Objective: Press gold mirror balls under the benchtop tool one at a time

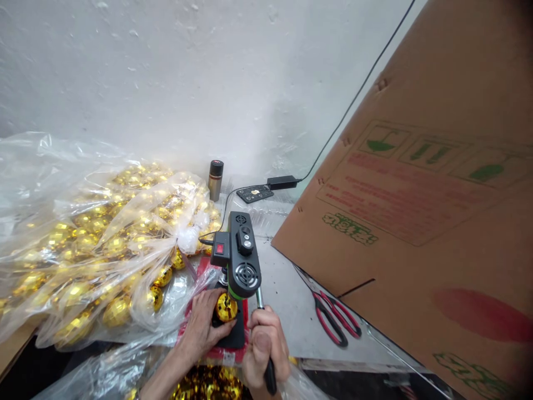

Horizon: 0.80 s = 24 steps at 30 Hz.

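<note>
While my left grip (208,322) pinches the gold ball (226,308) beneath the machine head (245,253), near the counter (297,336)'s front edge, my right grip (266,345) clenches the lever (260,298); slack left fingers could let the ball tilt.

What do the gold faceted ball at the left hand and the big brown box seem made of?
Gold faceted ball: perhaps plastic, with a shiny, mirrored finish, since its flat facets glint. Big brown box: likely matte cardboard, from its dull, printed panel.

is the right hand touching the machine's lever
Touching: the head view shows the right hand wrapped around the lever, whose black end sticks out below the fingers.
</note>
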### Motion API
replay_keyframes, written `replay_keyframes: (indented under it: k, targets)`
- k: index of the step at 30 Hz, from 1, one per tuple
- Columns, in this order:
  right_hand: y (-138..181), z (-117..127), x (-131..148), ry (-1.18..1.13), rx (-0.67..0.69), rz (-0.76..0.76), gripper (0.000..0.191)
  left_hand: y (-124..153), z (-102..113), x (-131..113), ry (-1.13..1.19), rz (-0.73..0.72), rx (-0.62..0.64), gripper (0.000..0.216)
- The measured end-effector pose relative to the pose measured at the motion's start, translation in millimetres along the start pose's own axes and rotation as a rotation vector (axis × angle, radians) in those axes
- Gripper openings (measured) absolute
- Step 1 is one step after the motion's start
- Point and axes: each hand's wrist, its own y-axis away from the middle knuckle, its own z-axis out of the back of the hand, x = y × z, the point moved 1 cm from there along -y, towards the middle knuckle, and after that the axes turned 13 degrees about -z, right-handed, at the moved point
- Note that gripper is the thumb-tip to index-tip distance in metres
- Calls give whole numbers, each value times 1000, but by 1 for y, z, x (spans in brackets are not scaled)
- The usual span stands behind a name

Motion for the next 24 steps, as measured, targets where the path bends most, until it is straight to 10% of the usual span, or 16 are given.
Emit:
replay_keyframes:
  k: [17,24]
  targets:
    - [9,-3,-15,44,26,80,30,0,0,7,41,-6,-11,50]
    - [-32,7,32,33,108,-79,28,-5,-1,12,31,-20,-54,50]
